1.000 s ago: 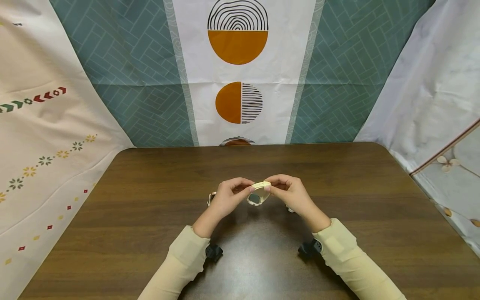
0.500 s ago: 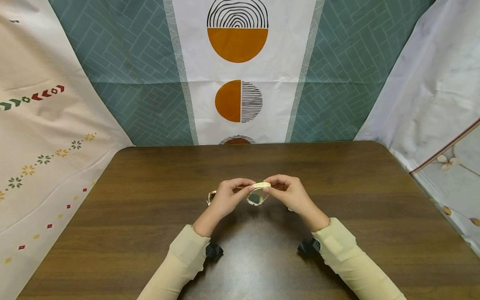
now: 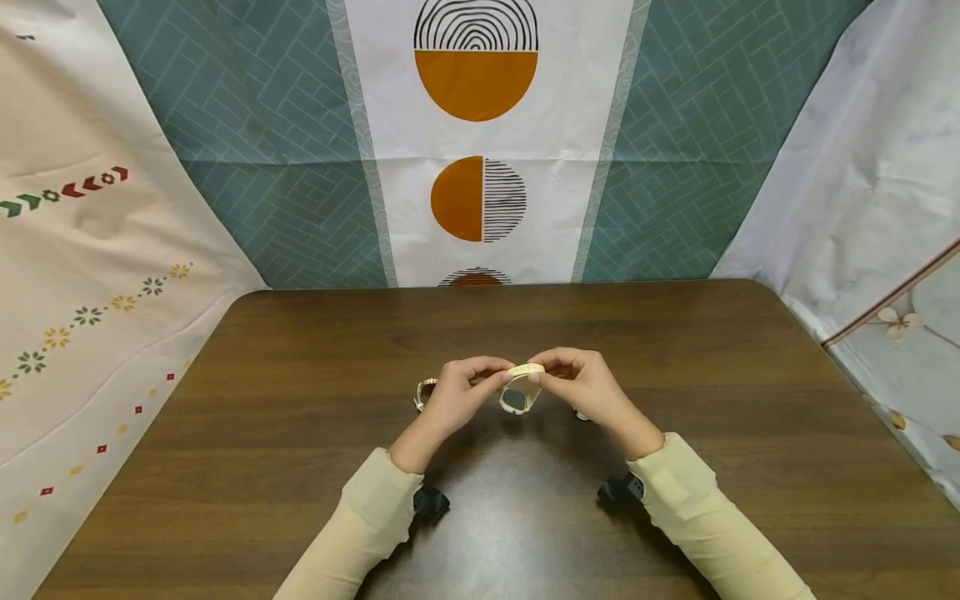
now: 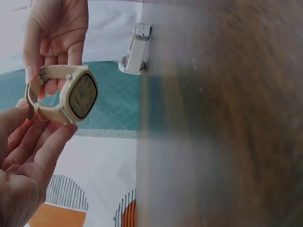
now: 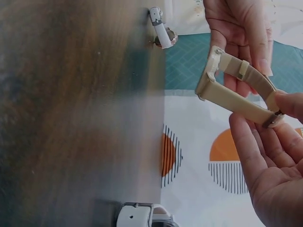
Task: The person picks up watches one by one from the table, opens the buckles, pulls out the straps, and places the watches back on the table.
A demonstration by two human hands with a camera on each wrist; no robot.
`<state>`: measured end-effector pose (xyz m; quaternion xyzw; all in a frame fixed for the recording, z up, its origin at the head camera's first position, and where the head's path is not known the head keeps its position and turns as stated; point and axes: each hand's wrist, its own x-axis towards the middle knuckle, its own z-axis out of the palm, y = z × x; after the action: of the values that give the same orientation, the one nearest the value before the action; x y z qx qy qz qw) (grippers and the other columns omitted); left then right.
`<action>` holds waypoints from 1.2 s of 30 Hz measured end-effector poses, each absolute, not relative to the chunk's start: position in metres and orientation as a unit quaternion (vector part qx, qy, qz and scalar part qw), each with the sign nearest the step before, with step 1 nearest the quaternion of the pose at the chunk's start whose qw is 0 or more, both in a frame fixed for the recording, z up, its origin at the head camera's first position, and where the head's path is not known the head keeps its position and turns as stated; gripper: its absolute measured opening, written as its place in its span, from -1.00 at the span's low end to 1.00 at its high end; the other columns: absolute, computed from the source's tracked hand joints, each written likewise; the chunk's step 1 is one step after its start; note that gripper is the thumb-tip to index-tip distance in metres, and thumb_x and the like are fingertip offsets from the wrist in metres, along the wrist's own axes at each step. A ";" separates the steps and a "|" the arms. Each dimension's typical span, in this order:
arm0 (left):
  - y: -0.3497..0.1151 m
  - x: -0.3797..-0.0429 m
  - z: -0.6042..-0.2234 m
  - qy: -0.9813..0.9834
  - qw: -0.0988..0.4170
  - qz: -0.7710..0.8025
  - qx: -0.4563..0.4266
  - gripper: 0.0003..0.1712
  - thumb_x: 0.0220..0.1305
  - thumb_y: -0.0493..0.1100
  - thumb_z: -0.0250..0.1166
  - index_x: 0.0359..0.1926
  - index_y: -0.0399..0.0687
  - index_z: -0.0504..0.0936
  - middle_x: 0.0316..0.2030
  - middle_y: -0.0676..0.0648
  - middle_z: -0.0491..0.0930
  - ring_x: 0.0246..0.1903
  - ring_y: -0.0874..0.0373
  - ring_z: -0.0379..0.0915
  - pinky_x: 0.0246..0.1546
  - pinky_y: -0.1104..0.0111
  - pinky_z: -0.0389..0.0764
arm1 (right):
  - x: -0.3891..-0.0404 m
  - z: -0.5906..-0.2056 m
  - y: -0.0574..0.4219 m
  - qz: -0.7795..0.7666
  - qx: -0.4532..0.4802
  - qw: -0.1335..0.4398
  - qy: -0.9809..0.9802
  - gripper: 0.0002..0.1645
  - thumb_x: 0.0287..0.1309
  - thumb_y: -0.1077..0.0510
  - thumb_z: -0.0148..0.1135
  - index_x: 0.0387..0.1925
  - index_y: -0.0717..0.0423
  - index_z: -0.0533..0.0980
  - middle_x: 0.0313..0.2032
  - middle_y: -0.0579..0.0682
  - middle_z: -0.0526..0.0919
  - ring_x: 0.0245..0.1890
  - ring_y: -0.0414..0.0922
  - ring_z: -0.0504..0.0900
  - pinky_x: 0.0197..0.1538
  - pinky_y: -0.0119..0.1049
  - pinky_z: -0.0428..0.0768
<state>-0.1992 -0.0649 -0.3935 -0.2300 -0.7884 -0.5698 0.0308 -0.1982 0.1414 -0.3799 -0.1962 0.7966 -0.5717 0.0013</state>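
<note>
A cream wristwatch hangs above the table between both hands, its strap closed into a loop with the case lowest. My left hand pinches the strap from the left, and my right hand pinches it from the right, thumbs and fingers near the buckle. In the left wrist view the rounded-square dial faces the camera. The right wrist view shows the strap's side, with a keeper loop around it.
On the brown wooden table lie two more watches. One with a light strap sits just left of my left hand. The other, a white-strapped watch, is largely hidden behind my right hand in the head view. Patterned cloths hang behind the table.
Both hands keep their hold on the strap. The watch case has swung slightly right and turned, so more of its dark round underside shows in the head view.
</note>
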 end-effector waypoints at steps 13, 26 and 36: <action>-0.063 -0.199 -0.394 -0.774 0.006 -0.591 -0.227 -0.82 0.24 -0.31 0.26 -0.18 -0.35 0.67 -0.26 -0.28 0.68 -0.31 0.03 0.65 -0.29 0.42 0.64 | -0.199 -0.376 0.144 -0.562 -0.212 0.016 0.799 -0.80 0.11 0.30 0.31 -0.22 0.35 0.62 -0.33 0.21 0.68 -0.41 -0.17 0.64 -0.34 -0.39 0.60; -0.062 -0.198 -0.396 -0.784 0.022 -0.574 -0.235 -0.83 0.23 -0.31 0.28 -0.22 -0.34 0.68 -0.29 -0.26 0.69 -0.38 0.14 0.62 -0.36 0.53 0.59 | -0.199 -0.376 0.143 -0.551 -0.213 0.030 0.806 -0.82 0.09 0.30 0.32 -0.23 0.30 0.63 -0.33 0.17 0.68 -0.41 -0.22 0.62 -0.32 -0.38 0.61; -0.059 -0.198 -0.398 -0.795 0.028 -0.559 -0.235 -0.82 0.21 -0.25 0.30 -0.23 -0.30 0.70 -0.29 -0.22 0.71 -0.32 0.07 0.64 -0.31 0.50 0.59 | -0.197 -0.380 0.139 -0.544 -0.219 0.030 0.809 -0.83 0.08 0.30 0.33 -0.25 0.30 0.64 -0.33 0.14 0.68 -0.42 -0.22 0.60 -0.32 -0.39 0.61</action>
<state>-0.1978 -0.0592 -0.3976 -0.2349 -0.7949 -0.5586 0.0282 -0.1967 0.1386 -0.3804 -0.2192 0.8094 -0.5439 0.0298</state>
